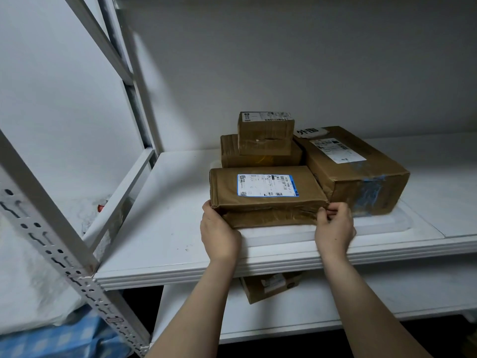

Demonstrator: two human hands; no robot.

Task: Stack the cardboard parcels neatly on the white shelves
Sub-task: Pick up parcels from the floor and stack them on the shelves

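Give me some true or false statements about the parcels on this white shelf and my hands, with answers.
1. The left hand and right hand grip near corners of the flat brown cardboard parcel with the blue-edged label. True.
2. The small brown cardboard box lies under a bigger box. False: the small brown cardboard box sits on top of a wider brown box.
3. The large brown cardboard box with blue marks lies left of the held parcel. False: the large box lies to its right.
4. A labelled cardboard box lies on the lower white shelf. True.
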